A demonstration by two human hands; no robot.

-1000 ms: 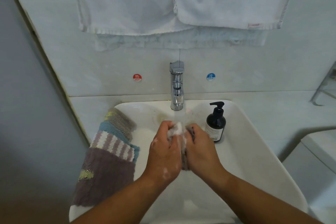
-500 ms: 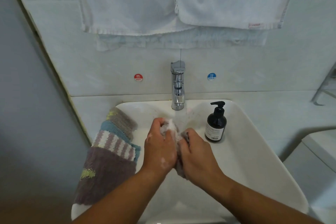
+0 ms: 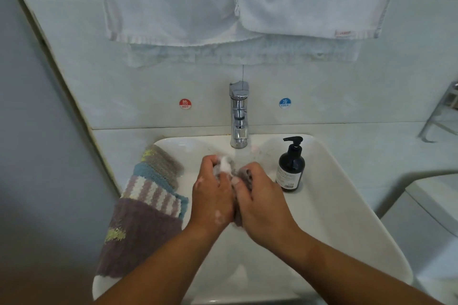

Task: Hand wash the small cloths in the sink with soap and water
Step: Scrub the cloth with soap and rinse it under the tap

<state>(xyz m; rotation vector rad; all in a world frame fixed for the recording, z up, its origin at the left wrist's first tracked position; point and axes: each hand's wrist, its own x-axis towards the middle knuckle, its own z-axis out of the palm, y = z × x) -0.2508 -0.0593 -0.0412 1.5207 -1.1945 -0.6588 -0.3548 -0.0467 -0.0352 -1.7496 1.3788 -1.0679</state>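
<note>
Over the white sink point(image 3: 347, 218), my left hand point(image 3: 213, 195) and my right hand point(image 3: 260, 200) are pressed together, both gripping a small grey cloth point(image 3: 244, 176) covered in white lather. Most of the cloth is hidden between my palms; a foamy bunch sticks out at the top by my left fingers. The hands are just below the chrome tap point(image 3: 239, 116). A dark pump bottle of soap point(image 3: 291, 166) stands on the sink's right side, close to my right hand.
Several small striped and purple cloths point(image 3: 146, 210) are draped over the sink's left rim. White towels point(image 3: 235, 0) hang on the wall above the tap, between hot and cold stickers. A white fixture point(image 3: 431, 230) sits at the right.
My hands have kept rubbing the soapy cloth between them; the left hand has slid away from me and the right hand back toward me, staying under the tap.
</note>
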